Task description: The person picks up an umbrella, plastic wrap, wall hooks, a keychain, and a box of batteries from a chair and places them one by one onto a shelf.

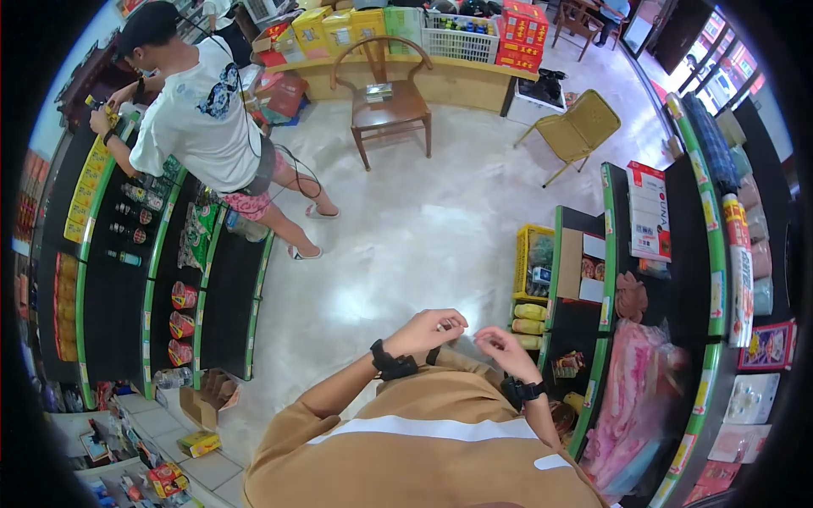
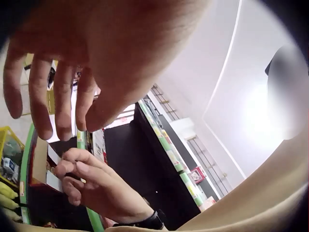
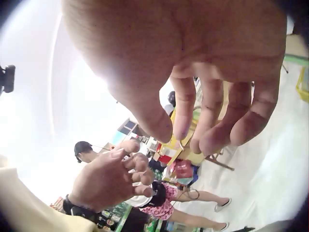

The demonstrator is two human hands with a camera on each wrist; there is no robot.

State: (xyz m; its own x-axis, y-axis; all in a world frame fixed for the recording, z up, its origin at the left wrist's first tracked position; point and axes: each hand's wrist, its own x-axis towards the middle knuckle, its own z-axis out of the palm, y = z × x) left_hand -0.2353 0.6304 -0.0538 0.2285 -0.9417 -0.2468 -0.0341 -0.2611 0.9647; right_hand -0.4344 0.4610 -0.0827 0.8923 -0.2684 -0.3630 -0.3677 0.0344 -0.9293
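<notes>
My left hand (image 1: 423, 332) and right hand (image 1: 508, 350) hover in front of my body above the pale floor, a short gap apart. Neither holds anything. In the left wrist view the left fingers (image 2: 63, 99) hang loosely bent, with the right hand below them. Seen from the right wrist, the right fingers (image 3: 212, 113) droop the same way, thumb apart from them. Nearest to the right hand is the shelf unit at my right, with yellow packs (image 1: 529, 319) and a yellow crate (image 1: 533, 258) at its near end.
Another person (image 1: 207, 110) stands at the left shelves (image 1: 127, 212), handling small goods. A wooden chair (image 1: 389, 110) and a folding chair (image 1: 572, 131) stand ahead, before a counter stacked with boxes. An open carton (image 1: 203, 398) lies at the lower left. Pink bagged goods (image 1: 627, 398) fill a right shelf.
</notes>
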